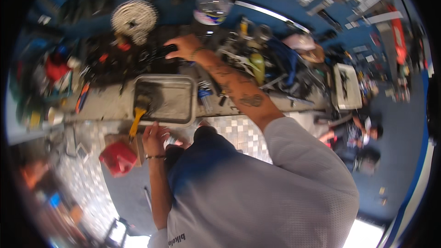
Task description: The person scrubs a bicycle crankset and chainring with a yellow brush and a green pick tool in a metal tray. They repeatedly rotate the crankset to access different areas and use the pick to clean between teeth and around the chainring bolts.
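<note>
My right hand (184, 47) reaches across to the back of the workbench. Its thumb and fingers close round a small dark cylindrical object (168, 51), blurred against the black clutter behind. My left hand (155, 136) is low at the front edge of a pale rectangular tray (193, 103), fingers loosely apart and nothing visible in them. In the tray lies some murky liquid. A brush with a yellow handle (137, 120) rests there, bristles inside and handle sticking out over the front rim, just left of my left hand.
A bicycle cassette (134, 20) and a clear plastic bottle (213, 8) stand at the back. Tools and a yellow-green bottle (257, 68) crowd the bench's right; a white bin (346, 87) sits beyond. A red object (118, 159) is below the bench edge. A person (360, 133) is at far right.
</note>
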`<action>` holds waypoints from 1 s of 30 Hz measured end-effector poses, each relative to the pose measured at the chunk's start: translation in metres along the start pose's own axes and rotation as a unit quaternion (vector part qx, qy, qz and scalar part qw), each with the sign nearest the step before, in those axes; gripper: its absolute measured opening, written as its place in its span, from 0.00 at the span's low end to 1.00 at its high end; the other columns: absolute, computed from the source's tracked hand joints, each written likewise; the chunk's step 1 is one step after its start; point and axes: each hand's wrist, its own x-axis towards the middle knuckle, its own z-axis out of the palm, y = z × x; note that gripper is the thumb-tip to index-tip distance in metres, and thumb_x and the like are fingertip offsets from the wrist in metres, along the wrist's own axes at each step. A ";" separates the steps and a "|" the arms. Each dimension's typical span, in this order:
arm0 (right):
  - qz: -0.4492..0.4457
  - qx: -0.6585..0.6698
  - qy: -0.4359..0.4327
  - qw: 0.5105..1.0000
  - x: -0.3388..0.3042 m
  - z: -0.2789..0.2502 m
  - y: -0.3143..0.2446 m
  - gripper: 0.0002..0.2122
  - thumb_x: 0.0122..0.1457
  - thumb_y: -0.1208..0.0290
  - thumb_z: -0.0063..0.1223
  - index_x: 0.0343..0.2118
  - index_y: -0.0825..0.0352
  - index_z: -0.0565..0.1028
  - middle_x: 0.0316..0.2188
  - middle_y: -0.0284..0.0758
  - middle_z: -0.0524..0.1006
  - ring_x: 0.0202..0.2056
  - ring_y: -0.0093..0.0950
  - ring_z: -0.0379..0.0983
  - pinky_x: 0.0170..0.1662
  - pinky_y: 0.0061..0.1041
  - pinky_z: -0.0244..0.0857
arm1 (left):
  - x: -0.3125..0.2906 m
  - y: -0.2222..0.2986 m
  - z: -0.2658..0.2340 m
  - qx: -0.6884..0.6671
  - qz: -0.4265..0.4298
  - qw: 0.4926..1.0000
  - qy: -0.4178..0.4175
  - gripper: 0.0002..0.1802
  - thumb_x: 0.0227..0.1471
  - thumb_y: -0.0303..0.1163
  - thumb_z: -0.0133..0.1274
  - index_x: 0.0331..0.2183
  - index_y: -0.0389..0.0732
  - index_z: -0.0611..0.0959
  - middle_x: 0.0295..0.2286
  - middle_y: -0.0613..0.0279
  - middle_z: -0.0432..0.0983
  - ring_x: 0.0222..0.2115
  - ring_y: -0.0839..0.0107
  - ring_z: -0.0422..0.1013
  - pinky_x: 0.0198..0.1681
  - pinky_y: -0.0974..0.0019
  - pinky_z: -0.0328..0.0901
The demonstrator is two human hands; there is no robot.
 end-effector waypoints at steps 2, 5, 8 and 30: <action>0.077 -0.064 -0.031 0.994 0.003 -0.007 -0.028 0.29 0.55 0.42 0.73 0.58 0.49 0.84 0.46 0.37 0.84 0.54 0.41 0.80 0.64 0.50 0.66 | 0.002 0.001 -0.004 -0.046 -0.008 0.999 -0.018 0.13 0.68 0.40 0.63 0.39 0.42 0.81 0.32 0.56 0.85 0.29 0.65 0.84 0.27 0.69 0.77; 0.139 -0.056 0.016 0.989 -0.005 -0.006 -0.045 0.28 0.56 0.45 0.74 0.59 0.50 0.84 0.56 0.37 0.79 0.62 0.42 0.74 0.68 0.56 0.59 | 0.010 0.000 -0.001 -0.029 -0.053 0.998 -0.028 0.14 0.69 0.43 0.63 0.42 0.42 0.81 0.36 0.55 0.85 0.34 0.64 0.85 0.32 0.69 0.78; 0.152 -0.058 0.128 0.978 -0.035 0.000 -0.056 0.30 0.55 0.48 0.75 0.60 0.52 0.82 0.60 0.39 0.76 0.63 0.42 0.72 0.67 0.55 0.61 | 0.015 0.002 0.001 -0.007 -0.078 0.996 -0.044 0.16 0.69 0.44 0.63 0.45 0.42 0.81 0.41 0.56 0.85 0.39 0.62 0.84 0.37 0.67 0.78; 0.651 -0.074 0.222 0.722 -0.601 -0.223 0.219 0.32 0.53 0.40 0.74 0.46 0.69 0.83 0.42 0.50 0.86 0.51 0.48 0.83 0.55 0.44 0.75 | -0.095 -0.213 0.166 -0.021 -0.145 0.987 -0.064 0.22 0.71 0.42 0.55 0.59 0.40 0.80 0.49 0.53 0.83 0.43 0.64 0.79 0.43 0.64 0.77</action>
